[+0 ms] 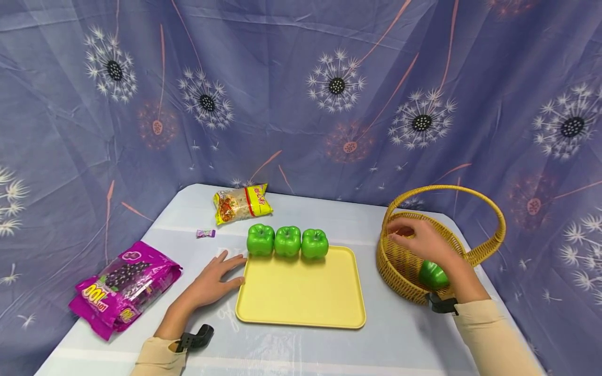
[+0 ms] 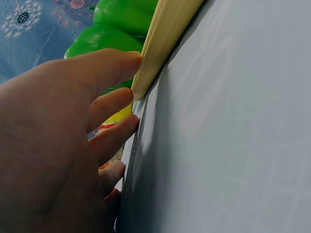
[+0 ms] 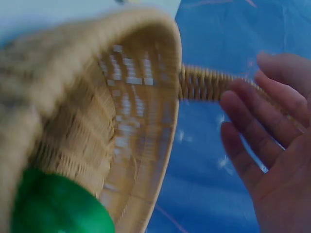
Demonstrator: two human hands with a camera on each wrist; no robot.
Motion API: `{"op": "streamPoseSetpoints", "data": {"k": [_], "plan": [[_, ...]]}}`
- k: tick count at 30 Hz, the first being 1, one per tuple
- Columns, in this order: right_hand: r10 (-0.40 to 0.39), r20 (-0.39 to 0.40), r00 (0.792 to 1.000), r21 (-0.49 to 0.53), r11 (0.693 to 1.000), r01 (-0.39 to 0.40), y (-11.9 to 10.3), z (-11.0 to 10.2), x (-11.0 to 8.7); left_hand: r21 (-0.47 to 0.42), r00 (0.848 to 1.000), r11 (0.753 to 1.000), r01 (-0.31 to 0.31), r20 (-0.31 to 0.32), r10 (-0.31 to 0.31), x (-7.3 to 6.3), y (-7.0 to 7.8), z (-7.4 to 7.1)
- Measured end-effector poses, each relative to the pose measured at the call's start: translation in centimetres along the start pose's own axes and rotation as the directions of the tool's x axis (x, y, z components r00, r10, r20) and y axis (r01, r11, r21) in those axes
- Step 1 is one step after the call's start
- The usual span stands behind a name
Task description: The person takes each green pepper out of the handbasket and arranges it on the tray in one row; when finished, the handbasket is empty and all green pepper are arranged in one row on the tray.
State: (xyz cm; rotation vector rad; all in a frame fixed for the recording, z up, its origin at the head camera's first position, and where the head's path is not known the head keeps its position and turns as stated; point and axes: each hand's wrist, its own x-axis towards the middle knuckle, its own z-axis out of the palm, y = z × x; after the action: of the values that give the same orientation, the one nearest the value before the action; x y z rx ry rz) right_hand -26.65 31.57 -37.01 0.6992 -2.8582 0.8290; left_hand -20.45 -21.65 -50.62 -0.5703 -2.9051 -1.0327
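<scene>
My left hand point(image 1: 212, 282) lies at the left side of a yellow tray point(image 1: 301, 292); in the left wrist view its fingertips touch or nearly touch the tray's edge point(image 2: 158, 43). Three green bell peppers point(image 1: 287, 241) stand in a row along the tray's back edge. Over a wicker basket point(image 1: 385, 266) hovers my right hand point(image 1: 425, 240), near the basket's arched handle. The right wrist view shows its fingers point(image 3: 248, 109) spread loosely beside the handle point(image 3: 201, 85), holding nothing visible. Inside the basket sits another green bell pepper point(image 1: 432, 275), partly hidden by the wrist.
A purple candy bag point(image 1: 127, 287) lies on the table's left side. Behind it are a small purple wrapped candy point(image 1: 205, 233) and a yellow snack bag point(image 1: 242, 203). A blue dandelion-print curtain point(image 1: 282, 104) hangs behind the white table point(image 1: 263, 350).
</scene>
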Motion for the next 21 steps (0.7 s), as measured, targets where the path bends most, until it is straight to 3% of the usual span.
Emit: {"op": "streamPoseSetpoints", "data": {"k": [8, 21], "plan": [[0.066, 0.076, 0.995, -0.08, 0.995, -0.06, 2.5, -1.7, -0.6, -0.005, 1.0, 1.0, -0.006, -0.002, 0.006, -0.1, -0.1, 0.0], [0.168, 0.245, 0.955, -0.147, 0.98, -0.135, 6.2, -3.7, -2.3, 0.0, 1.0, 1.0, -0.015, -0.001, 0.015, 0.0, 0.0, 0.1]]}}
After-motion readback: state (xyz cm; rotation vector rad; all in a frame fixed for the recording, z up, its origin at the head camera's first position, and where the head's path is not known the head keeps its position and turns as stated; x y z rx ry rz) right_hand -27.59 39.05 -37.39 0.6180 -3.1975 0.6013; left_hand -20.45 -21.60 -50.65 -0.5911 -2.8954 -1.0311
